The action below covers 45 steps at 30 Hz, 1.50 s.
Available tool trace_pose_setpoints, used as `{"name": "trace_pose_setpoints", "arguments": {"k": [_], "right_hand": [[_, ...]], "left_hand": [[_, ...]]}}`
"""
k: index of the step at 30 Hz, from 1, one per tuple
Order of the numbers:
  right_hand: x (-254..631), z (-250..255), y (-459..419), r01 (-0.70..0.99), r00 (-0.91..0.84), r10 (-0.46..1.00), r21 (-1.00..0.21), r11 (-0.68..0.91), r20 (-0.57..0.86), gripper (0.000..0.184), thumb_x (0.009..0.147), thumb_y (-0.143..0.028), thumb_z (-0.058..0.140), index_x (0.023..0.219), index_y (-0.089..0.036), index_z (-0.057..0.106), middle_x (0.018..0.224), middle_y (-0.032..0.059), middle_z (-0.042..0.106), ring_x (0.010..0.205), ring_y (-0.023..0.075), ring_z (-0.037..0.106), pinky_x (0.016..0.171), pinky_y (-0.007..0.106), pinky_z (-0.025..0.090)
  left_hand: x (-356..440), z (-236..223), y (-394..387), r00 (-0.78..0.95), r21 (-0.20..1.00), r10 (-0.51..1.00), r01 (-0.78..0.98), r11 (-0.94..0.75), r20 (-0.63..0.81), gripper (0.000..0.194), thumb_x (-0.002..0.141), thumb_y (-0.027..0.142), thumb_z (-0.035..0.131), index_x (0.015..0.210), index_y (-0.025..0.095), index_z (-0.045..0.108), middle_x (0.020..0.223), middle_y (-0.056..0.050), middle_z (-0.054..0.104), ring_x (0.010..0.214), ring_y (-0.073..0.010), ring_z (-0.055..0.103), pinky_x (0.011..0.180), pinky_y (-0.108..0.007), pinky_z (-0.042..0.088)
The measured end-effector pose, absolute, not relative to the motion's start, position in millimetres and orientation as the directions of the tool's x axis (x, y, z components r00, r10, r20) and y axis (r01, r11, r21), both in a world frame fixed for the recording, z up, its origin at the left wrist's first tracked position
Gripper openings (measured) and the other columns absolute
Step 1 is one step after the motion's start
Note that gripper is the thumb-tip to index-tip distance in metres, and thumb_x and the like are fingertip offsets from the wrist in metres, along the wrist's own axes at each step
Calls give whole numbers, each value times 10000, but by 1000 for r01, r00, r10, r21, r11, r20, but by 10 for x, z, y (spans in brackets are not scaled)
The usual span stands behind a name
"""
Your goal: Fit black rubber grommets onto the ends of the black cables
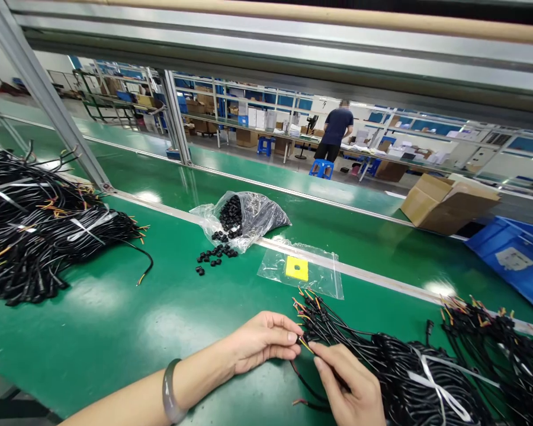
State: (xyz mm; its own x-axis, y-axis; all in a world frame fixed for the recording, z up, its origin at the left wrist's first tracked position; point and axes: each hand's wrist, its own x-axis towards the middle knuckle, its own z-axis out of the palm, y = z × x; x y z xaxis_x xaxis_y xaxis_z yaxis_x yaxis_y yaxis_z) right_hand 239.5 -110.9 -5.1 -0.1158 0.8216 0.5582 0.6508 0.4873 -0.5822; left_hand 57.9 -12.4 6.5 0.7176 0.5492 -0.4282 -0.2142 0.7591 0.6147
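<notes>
The cable end (306,345) is sitting between the hands above the green bench (128,331), its yellow wire slanting from upper left to lower right. A blue crate (493,245) is bearing a pale label (515,259), its writing illegible. The left hand (266,344) is pinching the dark part, thumb against fingers; the right hand (354,384) is pinching the lower wire end.

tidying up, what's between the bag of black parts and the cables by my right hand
The head view shows a clear bag and a yellow square.
</notes>
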Motion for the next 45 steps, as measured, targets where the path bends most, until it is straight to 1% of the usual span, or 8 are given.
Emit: {"name": "trace_pose_setpoints", "arguments": {"k": [3,9,15,21,27,32,38,45], "right_hand": [[2379,-132,-1103,625,-83,809,-602,497,581,312,908,-117,518,1175,-252,604,796,9,581,648,76,571,598,152,456],[2332,-200,-1101,594,-16,811,-646,478,585,292,912,-150,509,1144,-266,641,739,5,548,524,63,463,468,179,330],[2333,-204,-1113,567,33,831,-695,441,555,249,917,-183,509,1093,-252,672,733,12,562,597,77,537,535,166,396],[2313,-160,-1113,568,70,836,-710,415,545,226,908,-201,528,1059,-225,694,727,21,573,567,70,515,519,168,377],[2300,-117,-1119,539,71,839,-729,423,540,257,903,-183,510,1068,-222,702,684,21,533,563,74,490,513,181,354],[2295,-93,-1126,528,75,839,-736,425,538,262,903,-177,504,1062,-223,707,678,20,516,566,72,483,519,178,355],[2292,-116,-1128,550,92,849,-738,392,520,244,902,-204,510,1048,-212,705,690,19,534,563,69,496,520,172,367],[2289,-107,-1129,559,93,847,-731,390,523,244,910,-224,504,1031,-185,712,673,27,530,557,73,494,517,171,378]], "left_hand": [[579,57,-125,722,610,548,-220,761,-423,362,550,170,874,846,50,704,726,-124,694,645,-152,687,610,-184,588],[575,77,-134,725,611,544,-215,762,-423,360,542,185,879,827,49,706,723,-129,695,618,-144,681,593,-178,585],[570,88,-134,732,615,535,-202,762,-422,376,534,195,881,833,50,705,711,-125,693,608,-141,678,590,-173,581],[572,86,-141,734,625,529,-184,758,-426,412,514,214,889,840,45,700,699,-127,690,584,-140,669,577,-169,572],[569,108,-151,729,627,528,-174,759,-436,408,515,210,888,837,43,700,687,-114,684,598,-135,668,581,-166,570],[578,112,-141,728,622,523,-171,764,-442,438,488,220,902,834,41,702,696,-113,683,597,-138,667,580,-168,571],[581,112,-156,698,689,589,-188,700,-407,438,482,222,908,818,44,690,689,-105,680,627,-150,672,605,-197,579],[584,88,-153,704,666,571,-185,722,-422,440,488,217,904,827,45,683,691,-104,680,636,-154,673,620,-205,569]]}}
